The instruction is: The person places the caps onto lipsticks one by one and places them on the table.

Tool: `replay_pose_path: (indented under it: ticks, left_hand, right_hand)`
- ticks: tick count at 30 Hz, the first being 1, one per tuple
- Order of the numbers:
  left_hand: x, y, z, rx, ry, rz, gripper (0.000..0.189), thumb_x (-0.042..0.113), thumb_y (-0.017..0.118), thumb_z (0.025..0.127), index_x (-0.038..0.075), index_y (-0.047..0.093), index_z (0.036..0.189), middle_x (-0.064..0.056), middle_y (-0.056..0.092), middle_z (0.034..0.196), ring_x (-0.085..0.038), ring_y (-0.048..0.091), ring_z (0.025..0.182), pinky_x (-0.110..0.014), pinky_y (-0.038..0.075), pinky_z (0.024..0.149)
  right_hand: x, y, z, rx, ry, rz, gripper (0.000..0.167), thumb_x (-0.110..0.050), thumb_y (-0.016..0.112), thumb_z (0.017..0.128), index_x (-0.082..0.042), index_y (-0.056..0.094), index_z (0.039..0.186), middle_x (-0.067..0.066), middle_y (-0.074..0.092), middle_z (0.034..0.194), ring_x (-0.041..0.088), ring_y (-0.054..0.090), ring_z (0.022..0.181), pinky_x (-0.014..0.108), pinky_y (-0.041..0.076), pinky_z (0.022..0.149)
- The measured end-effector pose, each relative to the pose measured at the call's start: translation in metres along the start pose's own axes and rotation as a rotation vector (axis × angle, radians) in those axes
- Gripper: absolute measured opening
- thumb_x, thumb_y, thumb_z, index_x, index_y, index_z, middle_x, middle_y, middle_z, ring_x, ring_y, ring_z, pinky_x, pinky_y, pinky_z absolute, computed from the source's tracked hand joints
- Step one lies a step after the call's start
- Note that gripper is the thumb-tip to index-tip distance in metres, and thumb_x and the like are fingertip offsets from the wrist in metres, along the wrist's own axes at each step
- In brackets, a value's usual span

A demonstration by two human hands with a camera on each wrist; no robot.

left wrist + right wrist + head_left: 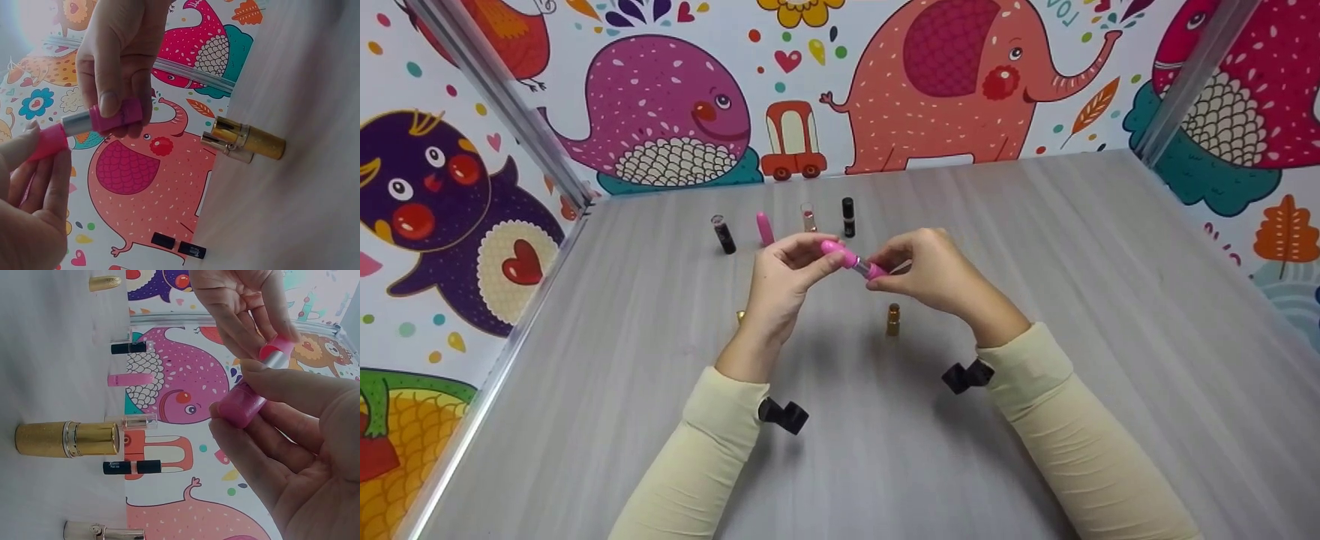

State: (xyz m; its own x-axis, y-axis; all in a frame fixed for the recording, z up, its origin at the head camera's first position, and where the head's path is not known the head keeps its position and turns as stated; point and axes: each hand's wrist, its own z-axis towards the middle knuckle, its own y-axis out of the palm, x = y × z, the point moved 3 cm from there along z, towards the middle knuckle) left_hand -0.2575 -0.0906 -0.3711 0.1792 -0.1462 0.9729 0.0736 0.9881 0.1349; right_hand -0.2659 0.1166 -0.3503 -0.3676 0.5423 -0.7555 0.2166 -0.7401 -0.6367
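Observation:
A pink lipstick [862, 265] with a silver collar is held in the air above the table between both hands. My left hand [781, 281] pinches its bright pink cap [50, 140] between thumb and fingers. The darker pink base [243, 405] is gripped by my right hand [936, 271], thumb on one side and fingers on the other. Between the two pink parts the silver collar [77, 122] shows bare. Whether the cap still sits over the collar's end cannot be made out. Below the hands a gold lipstick [893, 320] stands upright on the table.
Toward the back of the table [607, 315] stand a black lipstick with a clear top [724, 235], a pink lipstick [765, 229], a clear-capped one [809, 217] and a black one [848, 217]. A gold piece [740, 316] is mostly hidden behind the left wrist. Printed panels [802, 67] enclose the table.

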Motion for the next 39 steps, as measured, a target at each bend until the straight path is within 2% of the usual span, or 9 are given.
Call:
replay_pose_path:
  ticks: [8, 20, 32, 39]
  left_hand:
    - [-0.001, 0.002, 0.000, 0.007, 0.011, 0.004, 0.019, 0.004, 0.084, 0.092, 0.000, 0.079, 0.110, -0.009, 0.079, 0.107, -0.025, 0.071, 0.103, -0.037, 0.059, 0.097]
    - [-0.006, 0.006, -0.002, -0.042, 0.034, -0.007, 0.015, 0.000, 0.083, 0.092, 0.004, 0.081, 0.107, -0.010, 0.078, 0.106, -0.023, 0.071, 0.099, -0.035, 0.060, 0.094]
    - [-0.011, 0.009, -0.004, -0.048, 0.011, 0.056, 0.018, 0.007, 0.084, 0.093, 0.004, 0.081, 0.110, -0.009, 0.076, 0.109, -0.024, 0.067, 0.104, -0.033, 0.058, 0.090]
    - [-0.011, 0.009, -0.005, -0.048, -0.010, 0.072, 0.019, 0.013, 0.086, 0.093, 0.007, 0.081, 0.110, -0.009, 0.076, 0.110, -0.026, 0.066, 0.109, -0.038, 0.056, 0.094]
  right_hand:
    - [-0.001, 0.000, -0.001, -0.013, -0.008, 0.034, 0.022, -0.012, 0.091, 0.087, -0.005, 0.083, 0.106, 0.006, 0.081, 0.095, 0.021, 0.078, 0.091, 0.039, 0.065, 0.084]
    - [-0.002, 0.001, -0.002, -0.002, -0.039, 0.014, 0.020, -0.014, 0.090, 0.089, -0.005, 0.083, 0.106, 0.006, 0.081, 0.098, 0.021, 0.078, 0.093, 0.039, 0.065, 0.084]
    - [-0.003, 0.004, -0.001, 0.004, -0.064, 0.009, 0.022, -0.015, 0.091, 0.088, -0.005, 0.083, 0.105, 0.005, 0.081, 0.097, 0.019, 0.078, 0.091, 0.037, 0.065, 0.082]
    - [-0.004, 0.004, -0.001, 0.004, -0.060, 0.025, 0.020, -0.013, 0.090, 0.088, -0.005, 0.083, 0.105, 0.006, 0.081, 0.097, 0.020, 0.078, 0.091, 0.038, 0.065, 0.081]
